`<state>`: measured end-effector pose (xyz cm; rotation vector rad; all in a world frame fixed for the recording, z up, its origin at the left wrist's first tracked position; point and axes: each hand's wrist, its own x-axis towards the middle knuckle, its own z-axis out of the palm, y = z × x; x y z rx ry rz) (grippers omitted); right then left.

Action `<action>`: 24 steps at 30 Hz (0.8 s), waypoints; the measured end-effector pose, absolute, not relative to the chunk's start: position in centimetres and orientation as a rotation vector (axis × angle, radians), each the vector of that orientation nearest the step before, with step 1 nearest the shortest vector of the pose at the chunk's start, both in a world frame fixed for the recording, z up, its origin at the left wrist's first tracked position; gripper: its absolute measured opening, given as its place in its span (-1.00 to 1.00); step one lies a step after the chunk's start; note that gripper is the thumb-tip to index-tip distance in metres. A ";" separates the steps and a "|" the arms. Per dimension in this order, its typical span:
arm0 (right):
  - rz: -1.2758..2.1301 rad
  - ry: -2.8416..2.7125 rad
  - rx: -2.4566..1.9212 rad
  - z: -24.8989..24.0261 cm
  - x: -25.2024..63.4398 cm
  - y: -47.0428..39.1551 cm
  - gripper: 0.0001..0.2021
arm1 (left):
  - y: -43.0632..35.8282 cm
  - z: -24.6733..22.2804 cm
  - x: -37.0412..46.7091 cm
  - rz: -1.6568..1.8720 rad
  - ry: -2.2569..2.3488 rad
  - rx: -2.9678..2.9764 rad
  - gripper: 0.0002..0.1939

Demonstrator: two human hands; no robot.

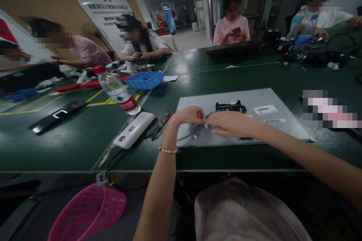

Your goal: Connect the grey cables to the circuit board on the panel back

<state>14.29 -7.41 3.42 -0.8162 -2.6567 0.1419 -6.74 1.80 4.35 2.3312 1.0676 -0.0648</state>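
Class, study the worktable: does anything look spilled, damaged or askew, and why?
Nothing looks clearly spilled or damaged. The water bottle seems to lean left, but the wall sign slants too, so this is probably lens distortion.

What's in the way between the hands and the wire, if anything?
Nothing visible. The left hand and right hand are right at the wire, over the panel; the glasses lie off to the left.
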 end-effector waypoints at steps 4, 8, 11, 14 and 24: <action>-0.060 -2.734 -0.813 2.9 12.9 -7.8 -0.71 | 1.8 4.2 -6.8 -0.094 1.084 2.336 -0.75; -0.131 -2.765 -0.790 2.2 12.6 -8.0 -0.69 | 1.7 4.3 -6.8 -0.113 1.082 2.348 -0.70; -0.127 -2.773 -0.821 1.7 12.4 -8.5 -0.64 | 1.8 4.2 -6.8 -0.130 1.071 2.350 -0.64; -0.133 -2.779 -0.856 1.6 12.2 -9.2 -0.61 | 1.9 3.9 -6.7 -0.125 1.134 2.359 -0.66; -0.098 -2.813 -0.914 2.3 12.0 -10.3 -0.60 | 2.2 3.5 -6.8 -0.057 1.243 2.370 -0.72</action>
